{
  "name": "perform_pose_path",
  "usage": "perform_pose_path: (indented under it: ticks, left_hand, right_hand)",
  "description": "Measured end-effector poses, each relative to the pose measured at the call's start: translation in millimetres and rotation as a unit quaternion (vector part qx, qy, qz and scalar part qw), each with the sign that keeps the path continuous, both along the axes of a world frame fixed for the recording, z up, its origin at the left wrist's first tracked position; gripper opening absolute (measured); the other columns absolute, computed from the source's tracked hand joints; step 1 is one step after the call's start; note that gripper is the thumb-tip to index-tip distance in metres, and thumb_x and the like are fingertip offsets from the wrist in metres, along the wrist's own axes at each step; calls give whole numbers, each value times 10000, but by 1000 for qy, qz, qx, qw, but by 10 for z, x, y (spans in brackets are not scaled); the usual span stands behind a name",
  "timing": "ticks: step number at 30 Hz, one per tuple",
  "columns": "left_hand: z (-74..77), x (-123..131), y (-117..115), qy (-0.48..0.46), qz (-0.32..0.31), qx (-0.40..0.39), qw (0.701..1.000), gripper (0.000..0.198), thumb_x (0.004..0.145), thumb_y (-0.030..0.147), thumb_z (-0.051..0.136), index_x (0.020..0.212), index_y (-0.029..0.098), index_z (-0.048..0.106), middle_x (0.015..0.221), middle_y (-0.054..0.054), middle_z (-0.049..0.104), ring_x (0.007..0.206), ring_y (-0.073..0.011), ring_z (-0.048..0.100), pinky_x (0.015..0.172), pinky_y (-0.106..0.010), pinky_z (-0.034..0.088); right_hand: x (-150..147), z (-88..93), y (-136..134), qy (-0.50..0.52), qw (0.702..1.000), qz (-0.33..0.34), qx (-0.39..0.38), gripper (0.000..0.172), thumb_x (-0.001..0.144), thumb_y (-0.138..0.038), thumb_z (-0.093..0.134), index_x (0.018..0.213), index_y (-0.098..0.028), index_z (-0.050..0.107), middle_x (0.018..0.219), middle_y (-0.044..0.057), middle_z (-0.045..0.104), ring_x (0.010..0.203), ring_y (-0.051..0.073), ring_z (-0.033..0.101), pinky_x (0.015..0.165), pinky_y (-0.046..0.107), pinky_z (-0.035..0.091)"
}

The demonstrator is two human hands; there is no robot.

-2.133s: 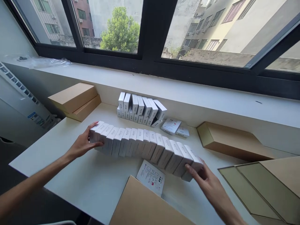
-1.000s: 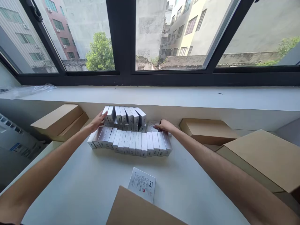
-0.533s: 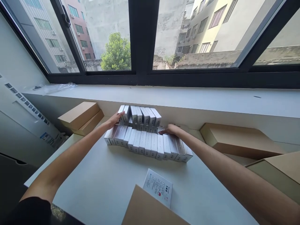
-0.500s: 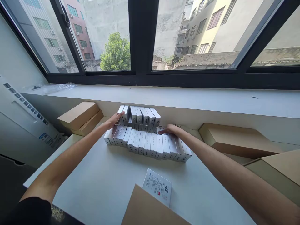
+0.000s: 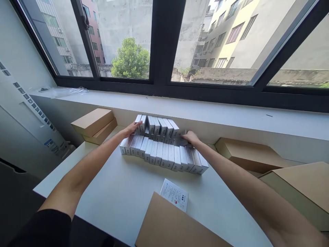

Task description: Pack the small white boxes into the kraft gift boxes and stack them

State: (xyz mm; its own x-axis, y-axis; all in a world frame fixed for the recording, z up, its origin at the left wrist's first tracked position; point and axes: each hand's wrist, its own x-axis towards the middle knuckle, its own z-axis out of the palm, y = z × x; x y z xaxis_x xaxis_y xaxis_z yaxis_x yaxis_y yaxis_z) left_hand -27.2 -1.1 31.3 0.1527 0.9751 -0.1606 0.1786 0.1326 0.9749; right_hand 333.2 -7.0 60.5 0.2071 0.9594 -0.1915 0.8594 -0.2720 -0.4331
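Now | left hand (image 5: 131,128) flat on stacked boxes (image 5: 156,126) | right hand (image 5: 190,137) flat there too

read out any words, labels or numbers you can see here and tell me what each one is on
None can be read.
Small white boxes: dark print on the ends, too small.
Flat white box: lines of print and a red mark, blurred.
Blue label on the white unit at left: too blurred.

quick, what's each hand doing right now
Left hand: open, flat against the left end of the back boxes, holding nothing.
Right hand: fingers on the right end of the front row; grip cannot be told.
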Motion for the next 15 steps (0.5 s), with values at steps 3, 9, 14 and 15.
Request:
perform_pose_path:
  ticks: [3, 9, 14, 15]
  left_hand:
    - [10, 4, -10, -10, -7, -1, 1000, 804, 809, 745, 570, 1363, 179, 436, 1320, -175, 623, 1189, -329, 586, 890, -378, 476]
    - [37, 2, -25, -9, -12, 13, 1000, 844, 802, 716, 604, 1453, 236, 361, 1464, -166, 519, 1264, -356, 536, 890, -390, 482]
    - [17, -43, -12, -6, -10, 9, 1000, 856, 828, 749, 537, 1496, 265, 310, 1535, -159, 432, 1319, -350, 485, 927, -400, 475]
    - [5, -52, -6, -6, -7, 6, 1000, 862, 826, 757, 531, 1499, 266, 308, 1542, -158, 421, 1325, -351, 478, 932, -402, 476]
  right_hand:
    - [183, 339, -11, -35, 999, -41, -6, 329, 967, -378, 623, 1198, -144, 616, 1148, 83, 655, 961, 192, 665, 824, 388, 580]
    - [-91, 706, 53, 58, 998, 10, -8, 562, 934, -591, 561, 1039, -48, 665, 843, 191, 704, 718, 263, 705, 599, 365, 614]
    - [-610, 515, 27, 209, 971, 112, -34, 731, 940, -741, 315, 1229, -133, 599, 965, 184, 735, 750, 258, 736, 625, 351, 639]
    - [-636, 483, 12, 222, 967, 121, -31, 717, 949, -726, 318, 1267, -137, 574, 1008, 188, 732, 768, 260, 738, 634, 353, 641]
